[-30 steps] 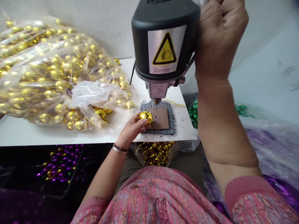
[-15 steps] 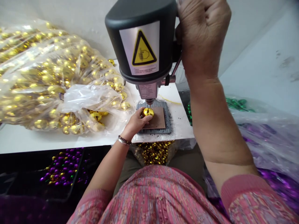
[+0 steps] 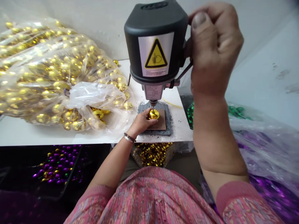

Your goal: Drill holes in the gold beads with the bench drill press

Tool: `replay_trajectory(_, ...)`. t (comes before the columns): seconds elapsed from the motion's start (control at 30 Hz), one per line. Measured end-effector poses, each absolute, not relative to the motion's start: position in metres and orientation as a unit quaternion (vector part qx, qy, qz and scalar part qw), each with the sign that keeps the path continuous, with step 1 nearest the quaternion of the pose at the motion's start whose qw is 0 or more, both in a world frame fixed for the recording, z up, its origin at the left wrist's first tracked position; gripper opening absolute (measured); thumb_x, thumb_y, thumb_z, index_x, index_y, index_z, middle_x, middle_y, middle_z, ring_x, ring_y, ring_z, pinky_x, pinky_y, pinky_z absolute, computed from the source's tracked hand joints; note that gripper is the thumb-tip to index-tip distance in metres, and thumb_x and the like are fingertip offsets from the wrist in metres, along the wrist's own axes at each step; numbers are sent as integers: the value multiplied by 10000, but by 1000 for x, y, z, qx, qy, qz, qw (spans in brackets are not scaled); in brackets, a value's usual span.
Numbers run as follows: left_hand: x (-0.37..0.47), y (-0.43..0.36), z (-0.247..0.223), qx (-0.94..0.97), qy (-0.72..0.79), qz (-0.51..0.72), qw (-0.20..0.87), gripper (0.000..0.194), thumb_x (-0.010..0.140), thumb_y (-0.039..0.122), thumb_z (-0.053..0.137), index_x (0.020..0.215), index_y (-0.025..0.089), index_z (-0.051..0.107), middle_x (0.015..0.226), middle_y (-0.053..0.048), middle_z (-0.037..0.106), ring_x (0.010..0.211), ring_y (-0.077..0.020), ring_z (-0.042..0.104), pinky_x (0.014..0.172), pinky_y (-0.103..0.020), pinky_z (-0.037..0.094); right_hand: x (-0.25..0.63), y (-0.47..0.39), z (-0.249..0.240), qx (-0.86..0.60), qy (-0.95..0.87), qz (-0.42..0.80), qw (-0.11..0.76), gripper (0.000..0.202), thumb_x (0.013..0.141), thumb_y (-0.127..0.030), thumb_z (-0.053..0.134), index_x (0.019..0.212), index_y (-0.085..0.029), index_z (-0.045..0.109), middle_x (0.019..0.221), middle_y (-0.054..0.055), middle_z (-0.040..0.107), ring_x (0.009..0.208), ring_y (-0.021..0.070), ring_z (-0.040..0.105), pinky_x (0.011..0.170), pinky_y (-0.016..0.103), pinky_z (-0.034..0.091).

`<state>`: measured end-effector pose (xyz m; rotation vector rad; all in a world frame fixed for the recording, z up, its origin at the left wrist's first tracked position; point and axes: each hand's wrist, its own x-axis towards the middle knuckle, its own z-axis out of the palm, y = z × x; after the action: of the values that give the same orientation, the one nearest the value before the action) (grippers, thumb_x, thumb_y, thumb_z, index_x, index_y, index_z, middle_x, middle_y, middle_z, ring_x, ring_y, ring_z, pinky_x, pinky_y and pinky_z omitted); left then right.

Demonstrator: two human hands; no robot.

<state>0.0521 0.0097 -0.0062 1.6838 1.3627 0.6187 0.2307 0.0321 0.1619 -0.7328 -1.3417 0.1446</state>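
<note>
A shiny gold faceted ball [image 3: 154, 114] is gripped in the fingers of my left hand [image 3: 140, 123], on a brown square board [image 3: 161, 123] over the grey base [image 3: 168, 130] of a small drill press [image 3: 158, 18]. Its thin bit comes down onto the top of the ball, where a dark spot shows; how deep it goes I cannot tell. My right hand [image 3: 215, 46], closed in a fist, is at the black feed lever [image 3: 184, 71] beside the motor housing. The grip end of that lever is hidden by my fingers.
A large clear plastic bag [image 3: 86, 95] of gold balls covers the left of the white table [image 3: 46, 135]. Dark shavings lie around the base. Below the edge hangs a bag of gold pieces [image 3: 154, 154]. Purple and gold beads [image 3: 58, 165] are lower left; bagged purple items [image 3: 275, 193] are at right.
The view has shifted, so the press appears farther right. The gold ball has tipped in my left hand, and a dark spot now shows under the bit. My right thumb has come into view.
</note>
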Motion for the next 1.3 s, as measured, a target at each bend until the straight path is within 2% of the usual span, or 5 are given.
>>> replay_trajectory(0.1, 51, 11, -9, 678, 535, 260, 433, 638, 773, 286, 797, 1375, 145, 642, 1120, -82, 771, 998, -229, 698, 935, -357, 543, 229, 2, 139, -337, -608, 33, 718, 227, 1028, -283, 481, 1117, -139, 632, 997, -19, 642, 678, -23, 504, 751, 174, 470)
replay_trajectory(0.23, 51, 11, -10, 681, 533, 257, 430, 634, 777, 284, 791, 1376, 143, 638, 1125, -89, 769, 1008, -245, 698, 933, -366, 544, 229, -26, 109, -355, -618, 11, 701, 160, 993, -289, 570, 1118, -221, 644, 755, -52, 530, 623, -6, 491, 617, 166, 418)
replay_trajectory(0.33, 51, 11, -11, 688, 536, 253, 419, 610, 783, 279, 789, 1362, 153, 645, 1126, -79, 771, 1009, -240, 698, 936, -359, 540, 232, -32, 94, -364, -634, -28, 682, 149, 964, -296, 627, 1104, -263, 666, 751, -55, 548, 623, 3, 491, 625, 167, 457)
replay_trajectory(0.83, 53, 6, -5, 682, 549, 252, 413, 560, 804, 249, 794, 1347, 201, 668, 1119, -39, 771, 984, -207, 688, 907, -314, 534, 232, -24, 54, -387, -599, -110, 693, 154, 987, -273, 572, 1107, -259, 667, 917, -23, 664, 800, 56, 659, 782, 223, 540)
replay_trajectory(1.3, 55, 5, -5, 678, 543, 259, 422, 595, 792, 246, 807, 1364, 166, 662, 1165, -67, 768, 1038, -243, 715, 943, -334, 549, 220, -19, 50, -365, -552, -134, 738, 124, 991, -284, 567, 989, -175, 627, 713, -36, 535, 593, 33, 526, 592, 199, 417)
